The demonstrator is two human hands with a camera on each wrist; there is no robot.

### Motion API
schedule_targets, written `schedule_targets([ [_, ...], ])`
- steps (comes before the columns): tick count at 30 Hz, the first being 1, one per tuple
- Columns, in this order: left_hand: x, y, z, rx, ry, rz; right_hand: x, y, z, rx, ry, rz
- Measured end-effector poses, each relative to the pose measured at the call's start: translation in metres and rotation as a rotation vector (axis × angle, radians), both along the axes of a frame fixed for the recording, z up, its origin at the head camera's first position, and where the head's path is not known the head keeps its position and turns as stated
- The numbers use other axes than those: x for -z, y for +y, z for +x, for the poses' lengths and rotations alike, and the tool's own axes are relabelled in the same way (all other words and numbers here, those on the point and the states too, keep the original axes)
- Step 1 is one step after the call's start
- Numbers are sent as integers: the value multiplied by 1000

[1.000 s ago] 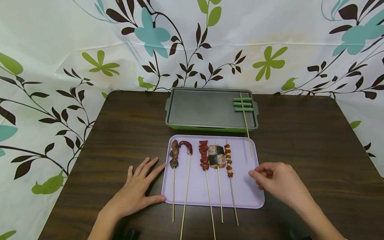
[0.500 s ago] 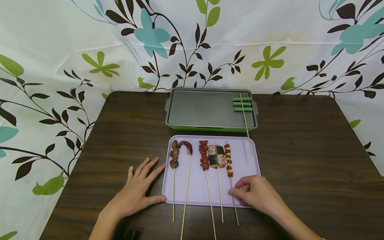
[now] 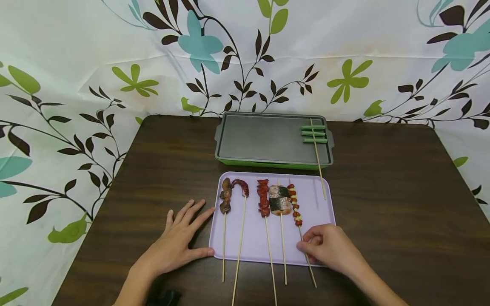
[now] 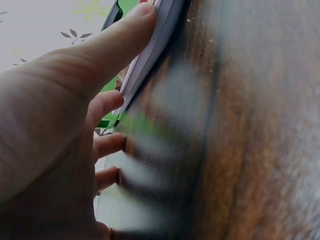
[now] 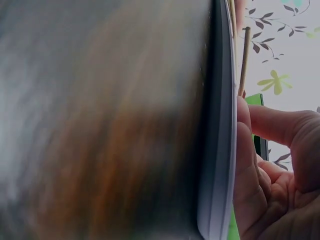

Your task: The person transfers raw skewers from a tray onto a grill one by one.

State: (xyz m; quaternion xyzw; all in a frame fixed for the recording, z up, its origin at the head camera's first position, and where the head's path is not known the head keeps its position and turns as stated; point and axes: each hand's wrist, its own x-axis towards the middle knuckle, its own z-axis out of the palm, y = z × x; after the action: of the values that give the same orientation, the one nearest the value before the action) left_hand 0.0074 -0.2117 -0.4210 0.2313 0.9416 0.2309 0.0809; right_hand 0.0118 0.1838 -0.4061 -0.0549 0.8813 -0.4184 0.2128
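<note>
White cloth (image 3: pixel 306 38) printed with leaves and flowers fills the top of the frame, behind a dark wood-grain surface (image 3: pixel 405 191).

I read everything here off one line: the slim skewer (image 3: pixel 294 205) with red and pale pieces, right of centre on the lilac tray (image 3: pixel 253 242). Its long axis slants from the food, upper left, to the stick's tail, lower right, which passes the tray's bottom edge. My right hand (image 3: pixel 330 247) is much the nearer; its fingers (image 3: pixel 316 230) pinch the stick below the food, so the food lies up and left of them. Whether the skewer is lifted at all I can't tell.

My left hand (image 3: pixel 178 242) holds nothing: fingers spread, thumb and index at the tray's left edge.

On the food's left, the silver-black skewer (image 3: pixel 280 199) crowds it, perhaps touching; I judge rightward or upward the safer way out. Bare tray lies to the right, though the tail of the green skewer (image 3: pixel 314 134) hangs over that upper corner. Beyond the tray's far rim, the griddle plate (image 3: pixel 264 138) has broad room left of the green pieces.
</note>
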Motion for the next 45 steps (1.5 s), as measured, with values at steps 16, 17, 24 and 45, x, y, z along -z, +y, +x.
schedule_targets([
  [16,-3,2,0,6,9,-1,-9,11,2,40,-50,-46],
  [17,-4,2,-1,7,10,2,-10,11,3,42,-51,-52],
  [24,-3,2,-1,8,0,9,-18,11,4,39,-4,-65],
  [45,-2,1,0,11,3,15,-70,6,-35,77,158,-36],
])
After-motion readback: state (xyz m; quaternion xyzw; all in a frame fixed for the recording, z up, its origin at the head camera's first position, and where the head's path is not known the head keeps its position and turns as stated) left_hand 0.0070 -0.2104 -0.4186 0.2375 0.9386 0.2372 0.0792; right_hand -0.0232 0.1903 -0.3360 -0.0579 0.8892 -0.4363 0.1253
